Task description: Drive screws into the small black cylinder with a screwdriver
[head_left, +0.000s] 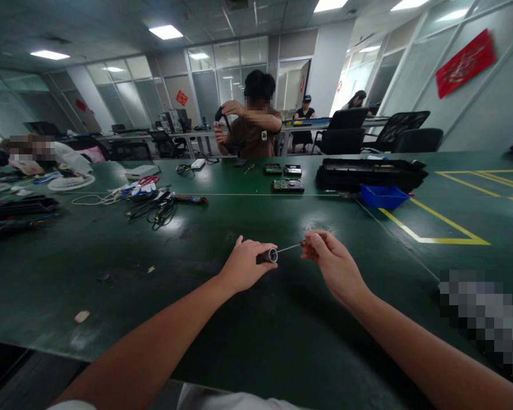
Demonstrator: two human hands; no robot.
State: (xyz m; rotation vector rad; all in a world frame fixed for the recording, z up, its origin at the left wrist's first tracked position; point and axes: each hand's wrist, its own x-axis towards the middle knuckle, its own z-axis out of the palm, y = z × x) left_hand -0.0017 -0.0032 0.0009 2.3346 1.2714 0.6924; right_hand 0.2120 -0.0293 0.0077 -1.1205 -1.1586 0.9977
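Observation:
My left hand (247, 265) is closed around a small dark cylinder (264, 257), whose round, silvery open end (273, 255) faces right. In my right hand (330, 256), the fingers pinch the reddish handle of a thin screwdriver (288, 248). Its metal shaft points left, and the tip is at the rim of the cylinder's open end; whether it is inside I cannot tell. Both hands are held above the green table (188, 319), near its middle.
Hard drives (288, 186) lie beyond my hands. A black housing (370, 175) and blue tray (383, 196) stand back right. Tangled cables (160, 209) and a screwdriver (191, 199) lie left. A person (256, 131) sits opposite; pixelated thing (487, 319) at right.

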